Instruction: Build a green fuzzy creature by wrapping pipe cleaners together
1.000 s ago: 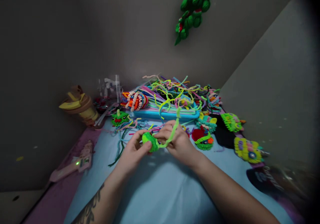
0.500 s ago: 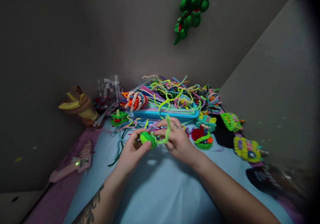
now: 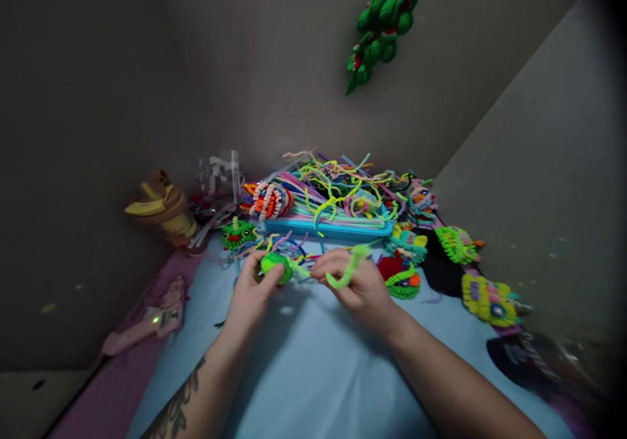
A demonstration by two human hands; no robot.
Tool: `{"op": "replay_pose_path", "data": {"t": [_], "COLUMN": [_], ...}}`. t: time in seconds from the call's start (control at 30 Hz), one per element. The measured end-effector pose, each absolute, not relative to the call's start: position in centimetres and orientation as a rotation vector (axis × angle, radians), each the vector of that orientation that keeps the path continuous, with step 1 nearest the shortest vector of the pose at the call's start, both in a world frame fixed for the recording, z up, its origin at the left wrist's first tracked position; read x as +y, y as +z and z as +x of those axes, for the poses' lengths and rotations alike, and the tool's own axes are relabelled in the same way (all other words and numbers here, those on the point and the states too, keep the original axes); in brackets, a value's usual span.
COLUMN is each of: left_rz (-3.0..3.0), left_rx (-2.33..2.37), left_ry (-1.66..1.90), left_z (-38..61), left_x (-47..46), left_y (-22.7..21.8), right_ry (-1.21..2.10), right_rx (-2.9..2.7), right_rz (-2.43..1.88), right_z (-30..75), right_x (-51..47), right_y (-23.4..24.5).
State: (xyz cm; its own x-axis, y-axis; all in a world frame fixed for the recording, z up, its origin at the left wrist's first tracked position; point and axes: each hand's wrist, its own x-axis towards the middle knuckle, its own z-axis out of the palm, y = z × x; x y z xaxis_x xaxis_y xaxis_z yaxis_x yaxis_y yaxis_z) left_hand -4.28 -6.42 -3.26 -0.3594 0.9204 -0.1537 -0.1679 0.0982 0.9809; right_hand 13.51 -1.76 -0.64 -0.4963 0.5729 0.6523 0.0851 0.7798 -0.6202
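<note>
My left hand [image 3: 253, 287] pinches a small bright green piece of coiled pipe cleaner [image 3: 275, 267] between thumb and fingers. From its right side a light green pipe cleaner [image 3: 349, 270] runs across to my right hand [image 3: 361, 290]. The fingers of that hand are closed on this strand, and its loose end curls up over the knuckles. Both hands hover above the light blue cloth [image 3: 304, 373], a short gap apart. Loose pipe cleaners in several colours lie just behind them.
A blue tray [image 3: 328, 230] heaped with pipe cleaners stands at the back. Finished fuzzy figures surround it, including a green one [image 3: 239, 233] and a red-and-green one [image 3: 402, 276]. At left are a brown cup [image 3: 164, 207] and a pink glue gun [image 3: 147, 325]. Green decorations [image 3: 385, 27] hang above.
My hands have moved apart, drawing the light green strand out between them. The right hand went rightward, the left slightly left. The whole view shifted a little.
</note>
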Motion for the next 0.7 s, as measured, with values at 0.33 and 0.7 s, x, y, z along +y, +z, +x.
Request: {"op": "replay_pose_path", "data": {"t": [0.33, 0.7], "left_rz": [0.694, 0.841], "left_rx": [1.283, 1.18], "left_ry": [1.379, 1.19], "left_z": [-4.5, -4.1], "left_x": [-6.4, -7.1], "left_y": [-3.3, -2.9], "right_ry": [0.752, 0.573], "right_rx": [-2.087, -2.181], "right_rz": [-0.588, -0.777], "right_z": [13.8, 13.1], "right_x": [-1.3, -0.9], "right_y": [-0.3, -1.8]}}
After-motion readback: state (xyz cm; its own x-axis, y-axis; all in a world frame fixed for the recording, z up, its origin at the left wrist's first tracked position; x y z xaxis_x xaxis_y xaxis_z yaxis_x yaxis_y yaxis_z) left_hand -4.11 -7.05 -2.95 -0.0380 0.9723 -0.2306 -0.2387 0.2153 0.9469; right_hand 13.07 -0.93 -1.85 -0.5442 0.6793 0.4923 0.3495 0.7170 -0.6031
